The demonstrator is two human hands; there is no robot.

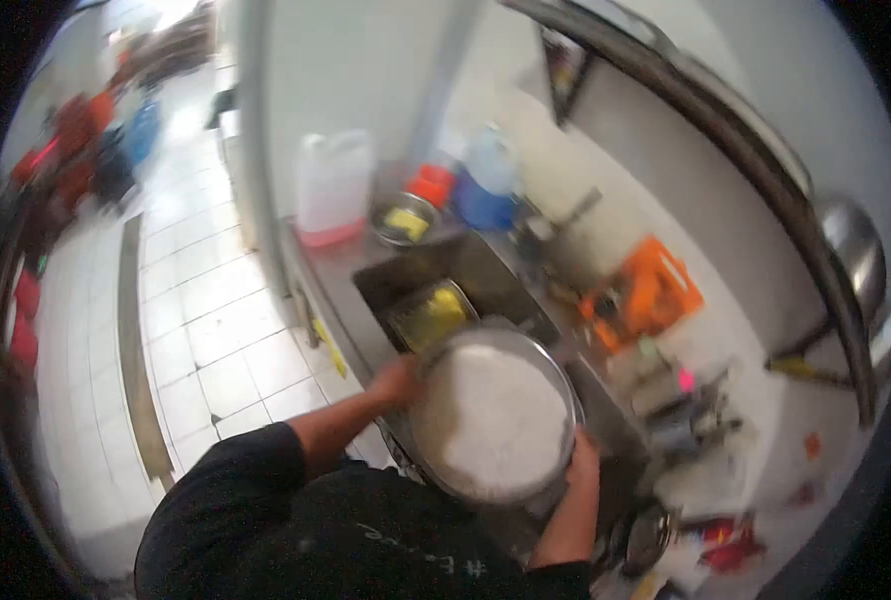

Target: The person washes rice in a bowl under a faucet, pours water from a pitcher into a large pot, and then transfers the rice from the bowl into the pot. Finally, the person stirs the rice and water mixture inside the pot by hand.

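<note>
Metal bowl [490,337] sits clasped between our left grip [400,382] and right grip [584,458]; tilting it could spill the pale contents [505,415].

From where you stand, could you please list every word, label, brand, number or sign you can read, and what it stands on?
"#" on the black shirt; the lettering beside it is too blurred to read.
Large round pan and jug of pink liquid: no readable text.

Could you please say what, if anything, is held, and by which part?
The left hand and right hand hold a large round pan by opposite sides.
</note>
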